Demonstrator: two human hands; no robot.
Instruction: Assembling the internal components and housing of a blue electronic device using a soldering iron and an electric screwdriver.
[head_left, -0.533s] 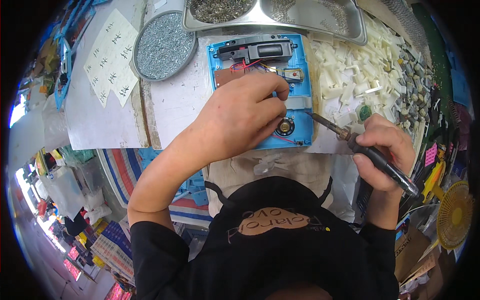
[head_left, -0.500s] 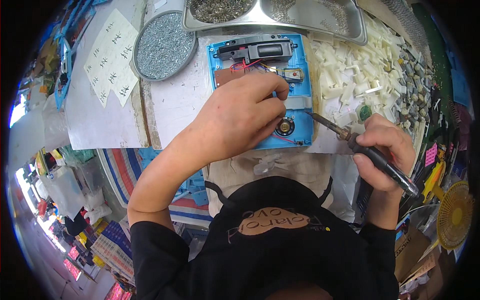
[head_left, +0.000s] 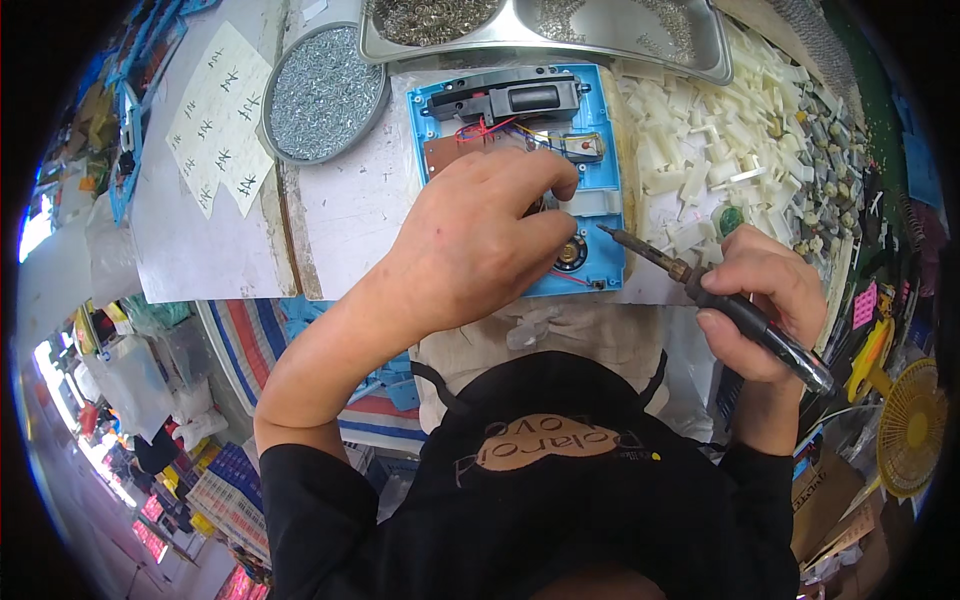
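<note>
A blue plastic housing [head_left: 600, 260] lies on the table before me, holding a black part [head_left: 530, 100], a brown circuit board [head_left: 450, 153], red wires and a small round speaker [head_left: 571, 254]. Across its middle reaches my left hand [head_left: 490, 225], thumb and fingers curled together beside the speaker. Whatever they pinch is hidden behind the hand. My right hand [head_left: 765, 300] grips a soldering iron [head_left: 745, 312] by its black handle. The iron's tip points left over the housing's right side, just above the speaker; I cannot tell whether it touches anything.
Right of the housing spreads a heap of white plastic parts [head_left: 690, 150], with grey metal-looking pieces beyond. A round tray of small screws [head_left: 325, 95] stands at the left near a marked paper sheet [head_left: 222, 120]. Along the back sits a metal tray [head_left: 620, 55] with small metal parts.
The soldering iron's tip has shifted slightly left and now overlaps the housing more. My left hand's fingers have moved a little near the speaker. The housing has slid slightly left.
</note>
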